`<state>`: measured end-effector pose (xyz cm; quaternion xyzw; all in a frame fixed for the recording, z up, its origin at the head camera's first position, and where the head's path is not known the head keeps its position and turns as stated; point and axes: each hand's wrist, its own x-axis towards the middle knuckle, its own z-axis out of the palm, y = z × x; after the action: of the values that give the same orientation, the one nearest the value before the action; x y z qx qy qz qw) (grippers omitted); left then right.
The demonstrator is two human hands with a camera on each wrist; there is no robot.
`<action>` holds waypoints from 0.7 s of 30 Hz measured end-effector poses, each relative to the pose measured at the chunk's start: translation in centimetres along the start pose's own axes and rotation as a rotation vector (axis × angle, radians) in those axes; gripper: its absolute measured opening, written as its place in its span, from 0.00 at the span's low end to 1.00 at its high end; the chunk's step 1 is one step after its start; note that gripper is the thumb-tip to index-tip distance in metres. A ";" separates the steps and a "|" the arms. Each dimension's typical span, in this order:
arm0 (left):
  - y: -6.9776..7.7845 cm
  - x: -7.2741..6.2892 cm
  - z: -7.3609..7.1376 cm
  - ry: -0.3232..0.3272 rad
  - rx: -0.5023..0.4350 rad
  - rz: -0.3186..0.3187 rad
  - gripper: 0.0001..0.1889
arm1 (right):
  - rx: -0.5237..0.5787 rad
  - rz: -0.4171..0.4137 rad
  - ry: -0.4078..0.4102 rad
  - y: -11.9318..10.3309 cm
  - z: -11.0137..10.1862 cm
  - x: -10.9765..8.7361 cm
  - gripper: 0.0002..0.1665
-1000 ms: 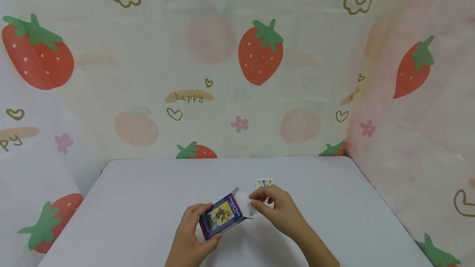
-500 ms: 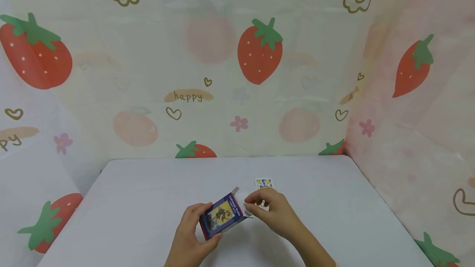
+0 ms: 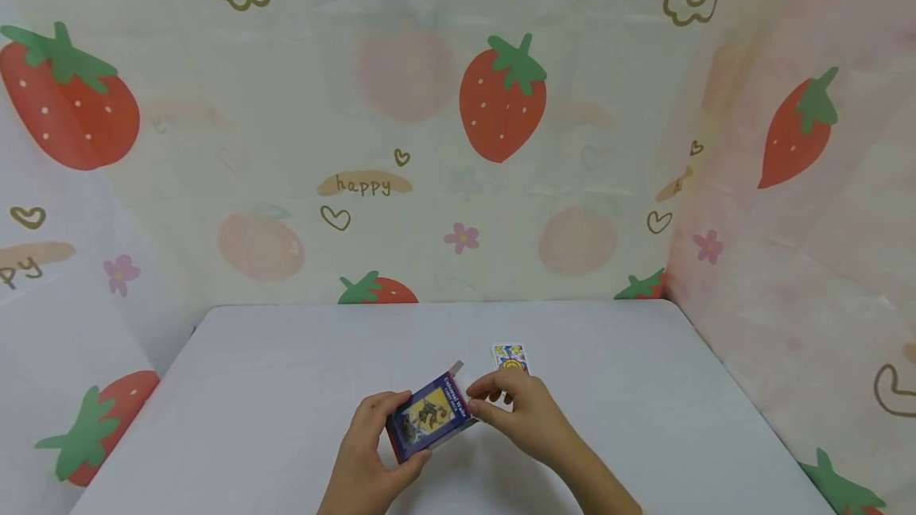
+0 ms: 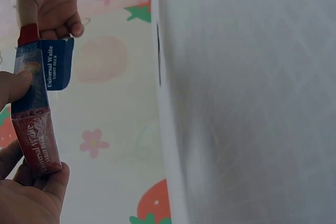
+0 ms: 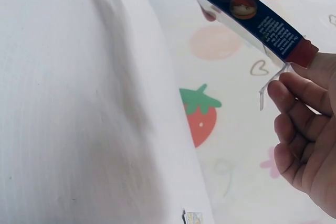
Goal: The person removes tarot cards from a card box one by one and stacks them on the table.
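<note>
My left hand (image 3: pixel 375 443) grips a blue tarot card box (image 3: pixel 428 417) by its sides, thumb on the near edge and fingers on the far one. The box is tilted above the table, its end at the right unclosed. At that end my right hand (image 3: pixel 525 420) pinches a flap between thumb and forefinger, its other fingers curled. In the left wrist view a blue flap (image 4: pixel 59 64) printed "Universal Waite Tarot Deck" stands out from the box. The right wrist view shows a red tab (image 5: pixel 303 52) against my right thumb. The box's contents are hidden.
Behind my right hand, a colourful card (image 3: pixel 510 356) lies face up on the white table (image 3: pixel 300 388), partly covered by the hand. Curtains printed with strawberries (image 3: pixel 502 102) stand around the back and both sides of the table.
My right hand has moved left to the box's mouth, and the white piece sticking out there now barely shows. More of the card on the table is visible. The left hand keeps its grip.
</note>
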<state>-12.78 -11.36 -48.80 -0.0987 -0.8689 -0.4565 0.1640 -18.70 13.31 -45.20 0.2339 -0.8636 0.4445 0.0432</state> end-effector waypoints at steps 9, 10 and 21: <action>0.1 0.0 0.0 0.010 0.022 0.015 0.41 | 0.010 0.004 0.011 -0.3 0.2 -0.1 0.05; 0.1 0.0 0.0 0.009 0.025 0.011 0.40 | 0.010 0.007 0.011 -0.3 0.2 -0.1 0.05; 0.3 0.0 -0.1 0.004 0.028 -0.004 0.40 | -0.010 0.031 0.006 -0.5 -0.1 -0.1 0.06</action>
<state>-12.71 -11.29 -48.48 -0.0935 -0.8751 -0.4448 0.1662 -18.41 13.13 -44.80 0.2189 -0.8692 0.4416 0.0398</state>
